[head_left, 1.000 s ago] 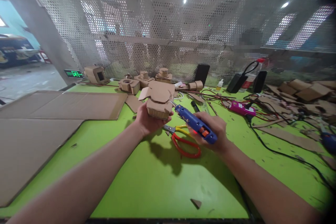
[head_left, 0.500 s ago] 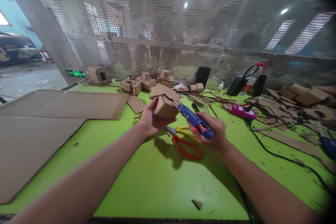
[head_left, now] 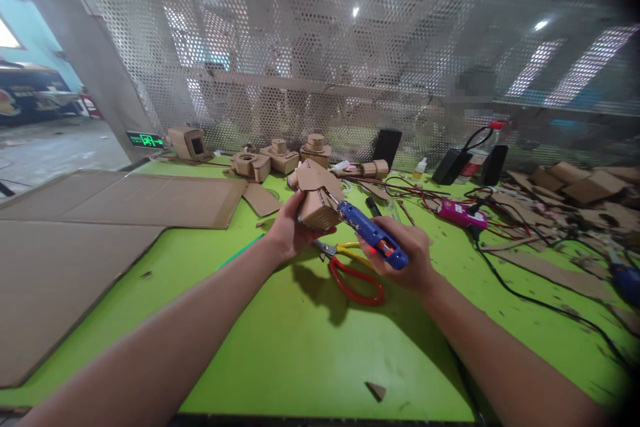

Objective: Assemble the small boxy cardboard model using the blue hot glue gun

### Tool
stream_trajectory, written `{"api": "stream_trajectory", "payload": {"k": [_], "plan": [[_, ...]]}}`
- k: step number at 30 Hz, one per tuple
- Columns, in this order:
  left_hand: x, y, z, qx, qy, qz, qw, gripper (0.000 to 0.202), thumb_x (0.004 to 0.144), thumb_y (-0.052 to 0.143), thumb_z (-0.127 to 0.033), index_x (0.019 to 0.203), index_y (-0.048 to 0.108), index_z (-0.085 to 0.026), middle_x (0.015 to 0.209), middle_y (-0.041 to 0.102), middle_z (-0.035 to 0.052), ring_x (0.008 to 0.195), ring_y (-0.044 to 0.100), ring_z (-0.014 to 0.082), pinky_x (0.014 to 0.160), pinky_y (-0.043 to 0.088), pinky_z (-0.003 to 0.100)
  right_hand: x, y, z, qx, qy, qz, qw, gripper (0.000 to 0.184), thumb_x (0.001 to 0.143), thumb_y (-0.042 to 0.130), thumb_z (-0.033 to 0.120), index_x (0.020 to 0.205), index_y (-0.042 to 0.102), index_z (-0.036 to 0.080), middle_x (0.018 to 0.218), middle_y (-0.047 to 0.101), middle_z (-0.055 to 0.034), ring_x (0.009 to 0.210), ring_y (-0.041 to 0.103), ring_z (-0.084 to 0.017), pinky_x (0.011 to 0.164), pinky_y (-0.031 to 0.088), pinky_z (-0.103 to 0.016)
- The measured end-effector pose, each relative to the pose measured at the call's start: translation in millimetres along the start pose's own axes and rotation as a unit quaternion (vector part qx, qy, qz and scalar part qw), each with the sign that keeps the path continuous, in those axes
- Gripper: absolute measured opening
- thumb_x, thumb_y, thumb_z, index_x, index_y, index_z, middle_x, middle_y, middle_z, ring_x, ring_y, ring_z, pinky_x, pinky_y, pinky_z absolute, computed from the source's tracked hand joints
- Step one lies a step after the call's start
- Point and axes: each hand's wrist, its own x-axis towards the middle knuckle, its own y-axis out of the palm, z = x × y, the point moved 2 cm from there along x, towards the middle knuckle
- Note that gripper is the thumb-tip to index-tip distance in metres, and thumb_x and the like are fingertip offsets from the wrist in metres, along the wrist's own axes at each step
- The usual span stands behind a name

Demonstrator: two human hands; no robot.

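Observation:
My left hand (head_left: 293, 230) is closed around a small cardboard box (head_left: 320, 208) from its left side and below, holding it above the green table. A flap of cardboard (head_left: 317, 178) covers the box's top. In my right hand (head_left: 405, 247) is a blue soldering-iron-shaped tool that looks like a hot glue gun (head_left: 370, 230), with a red light glowing near the fingers. Its metal tip meets the box's upper right edge, by the flap. Beneath both hands lie scissors (head_left: 357, 283) with one red and one yellow handle.
Large cardboard sheets (head_left: 90, 267) cover the table's left side. Finished-looking cardboard pieces (head_left: 250, 165) stand along the back. A purple power strip (head_left: 461, 213) with trailing cables is at right, near piled cardboard scraps (head_left: 595, 190) and a bottle (head_left: 475, 163). A perforated metal screen (head_left: 325, 47) rises behind.
The box has tilted slightly in my left hand, and its flap shows a little more. The glue gun's tip stays at the box's edge, with both hands nearly still.

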Motion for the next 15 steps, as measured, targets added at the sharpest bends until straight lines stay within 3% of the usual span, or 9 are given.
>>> {"api": "stream_trajectory", "payload": {"k": [6, 15], "plan": [[-0.5, -0.5, 0.2, 0.002, 0.002, -0.004, 1.0, 0.048, 0.096, 0.049, -0.04, 0.129, 0.064, -0.008, 0.093, 0.077, 0.016, 0.075, 0.074, 0.0285, 0.071, 0.063, 0.046, 0.4, -0.3, 0.2, -0.017, 0.025, 0.007, 1.0, 0.017, 0.082, 0.07, 0.03, 0.084, 0.054, 0.024, 0.063, 0.065, 0.003, 0.045, 0.055, -0.012, 0.046, 0.041, -0.024], [-1.4, -0.6, -1.1, -0.01, 0.008, 0.015, 1.0, 0.046, 0.096, 0.047, -0.039, 0.126, 0.066, -0.01, 0.09, 0.078, 0.0145, 0.07, 0.073, 0.0268, 0.073, 0.063, 0.045, 1.9, -1.1, -1.7, -0.035, 0.021, 0.008, 0.999, 0.018, 0.081, 0.068, 0.032, 0.081, 0.051, 0.024, 0.059, 0.061, 0.004, 0.042, 0.049, -0.011, 0.045, 0.036, -0.025]]}}
